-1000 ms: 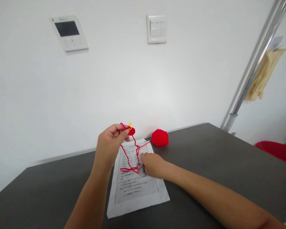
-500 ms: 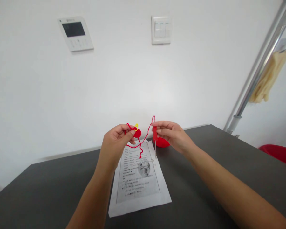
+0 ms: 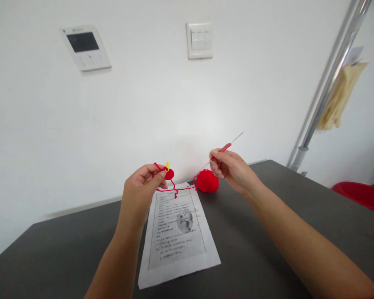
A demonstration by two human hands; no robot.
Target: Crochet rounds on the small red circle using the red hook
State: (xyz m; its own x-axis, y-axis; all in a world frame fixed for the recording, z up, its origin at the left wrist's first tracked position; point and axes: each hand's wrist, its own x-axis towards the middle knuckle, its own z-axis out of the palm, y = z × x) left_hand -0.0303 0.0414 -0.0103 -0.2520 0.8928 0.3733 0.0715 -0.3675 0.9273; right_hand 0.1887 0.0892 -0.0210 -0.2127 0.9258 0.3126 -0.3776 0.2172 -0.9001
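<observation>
Between thumb and fingers, my left hand (image 3: 145, 180) pinches a small round red crochet piece (image 3: 169, 174). A yellow stitch marker (image 3: 167, 166) sits at the top of that piece, and a short red yarn tail hangs below it. My right hand (image 3: 227, 166) is closed around the red handle of a crochet hook (image 3: 225, 147). The hook is tilted, with one metal end pointing up and right and the other down toward the yarn. A red ball of yarn (image 3: 207, 181) rests on the table just behind my right hand, and a strand (image 3: 185, 189) runs from it to my left hand.
A printed sheet of paper (image 3: 177, 257) lies on the dark table (image 3: 252, 257) beneath my hands. The white wall stands right behind the table. A red basin (image 3: 361, 197) is beyond the right edge, near a metal pole (image 3: 330, 79) and a hanging yellowish glove (image 3: 343, 95).
My right hand has turned the crochet hook from pointing down to tilted upward. The yarn loop beside that hand has dropped, and the yarn ball shows more fully. The view has shifted slightly right.
</observation>
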